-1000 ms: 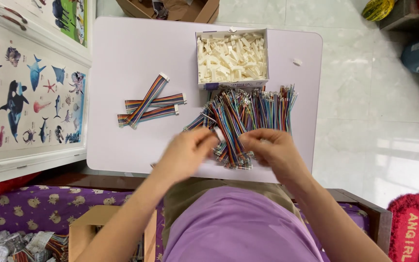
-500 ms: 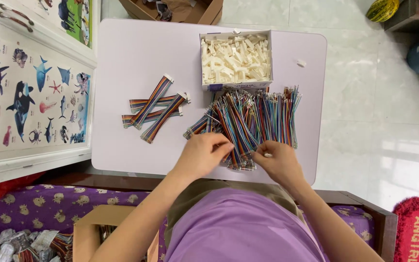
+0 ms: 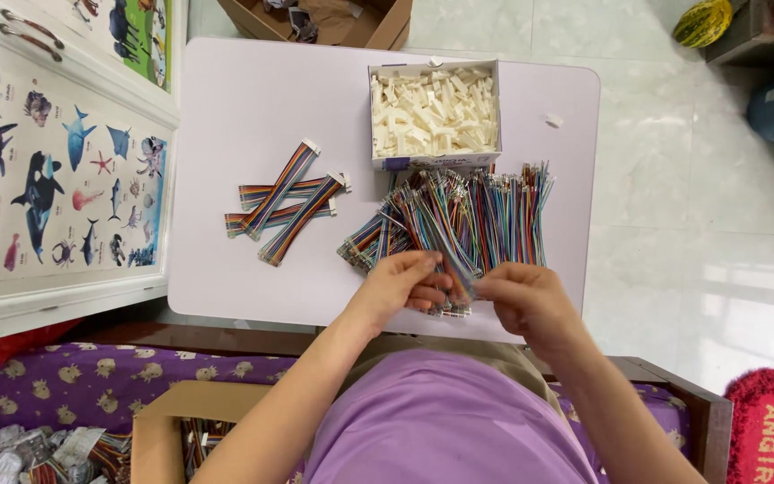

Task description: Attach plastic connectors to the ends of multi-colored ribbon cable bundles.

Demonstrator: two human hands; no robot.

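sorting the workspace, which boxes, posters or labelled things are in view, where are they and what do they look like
White cardboard box: table's far edge, open, full of small cream plastic pieces.
Sea animal poster: left, on a white cabinet, pale blue with coloured creatures.
Brown carton: beyond the table, open.
Red slipper: lower right floor, white lettering.

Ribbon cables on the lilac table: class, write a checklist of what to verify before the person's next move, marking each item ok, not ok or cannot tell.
1. Left hand on the near end of the loose ribbon cable pile: ok.
2. Right hand at the same cable ends, fingers pinched: ok.
3. Which single cable the hands grip: cannot tell, the fingers cover it.
4. Box of white connectors open and upright, just behind the pile: ok.
5. Finished cables with white ends lying apart from the pile, to its left: ok.
6. Stray white connector lying outside the box on the table: not ok.
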